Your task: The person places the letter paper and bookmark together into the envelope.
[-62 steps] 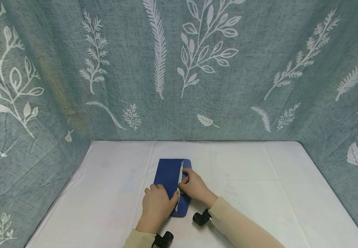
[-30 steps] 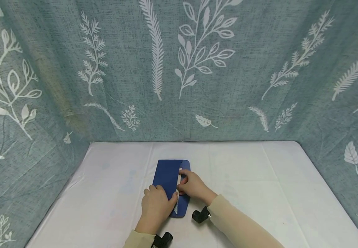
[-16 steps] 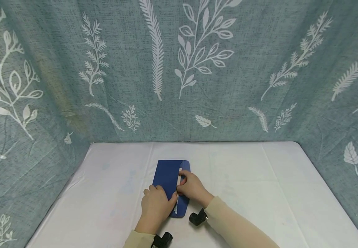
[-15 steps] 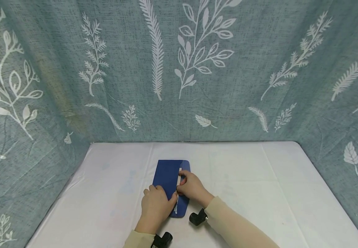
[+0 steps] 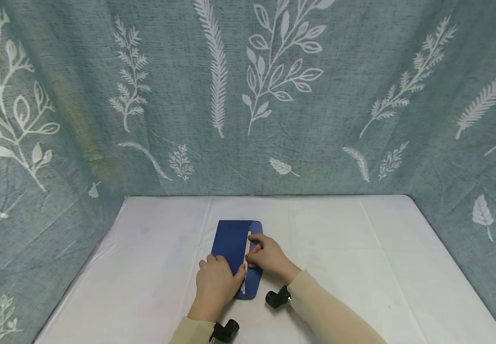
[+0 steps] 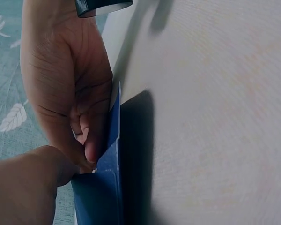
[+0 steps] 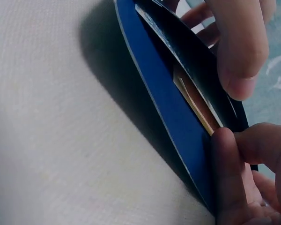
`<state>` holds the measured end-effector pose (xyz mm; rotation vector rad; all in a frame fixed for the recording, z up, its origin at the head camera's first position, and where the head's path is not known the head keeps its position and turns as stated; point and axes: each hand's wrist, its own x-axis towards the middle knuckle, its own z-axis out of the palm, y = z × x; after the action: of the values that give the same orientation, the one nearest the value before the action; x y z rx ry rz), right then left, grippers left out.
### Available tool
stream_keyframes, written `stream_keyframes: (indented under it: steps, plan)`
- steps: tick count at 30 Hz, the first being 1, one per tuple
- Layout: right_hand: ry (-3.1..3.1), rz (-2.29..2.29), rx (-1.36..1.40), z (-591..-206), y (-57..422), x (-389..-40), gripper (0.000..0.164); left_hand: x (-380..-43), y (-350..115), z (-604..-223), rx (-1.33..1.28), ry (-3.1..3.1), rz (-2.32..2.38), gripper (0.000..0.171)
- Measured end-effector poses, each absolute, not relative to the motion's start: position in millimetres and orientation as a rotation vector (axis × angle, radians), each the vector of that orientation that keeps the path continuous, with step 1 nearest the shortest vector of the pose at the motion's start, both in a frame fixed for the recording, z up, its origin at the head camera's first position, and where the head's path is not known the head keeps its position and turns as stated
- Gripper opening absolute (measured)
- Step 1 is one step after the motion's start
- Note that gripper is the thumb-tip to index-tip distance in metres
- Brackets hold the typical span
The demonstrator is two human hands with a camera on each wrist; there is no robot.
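Note:
A blue envelope lies lengthwise on the table, its long opening on the right side with a whitish, ragged edge. The left hand spans its near part, fingers toward the left edge and thumb at the opening, holding it. A narrow cream folded paper shows inside the opening. The right hand pinches at this paper, index finger and thumb at its end in the right wrist view. Seen from the left wrist, the blue flap stands up beside the right hand's fingers. The rest of the paper is hidden inside.
A white cloth covers the table. Grey-green curtains with white leaf patterns stand at the back and both sides. Black wrist cameras sit on both wrists, low over the cloth.
The pale strip at the opening looks shorter at its far end than two seconds ago. The right hand has shifted slightly along the opening; the left hand has stayed in place.

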<state>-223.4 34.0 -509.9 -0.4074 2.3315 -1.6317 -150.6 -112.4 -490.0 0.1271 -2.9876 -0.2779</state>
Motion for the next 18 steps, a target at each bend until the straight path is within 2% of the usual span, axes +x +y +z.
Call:
stream_keyframes:
  steps: [10, 18]
  plan:
    - [2.275, -1.694, -0.36, -514.1, 34.3, -230.1, 0.054, -151.9, -109.8, -491.8, 0.094, -2.943, -0.232, 0.077]
    - [2.138, -1.773, -0.34, -507.2, 35.0, -226.4, 0.052, -147.4, -108.5, -494.7, 0.049, -2.965, -0.161, 0.086]
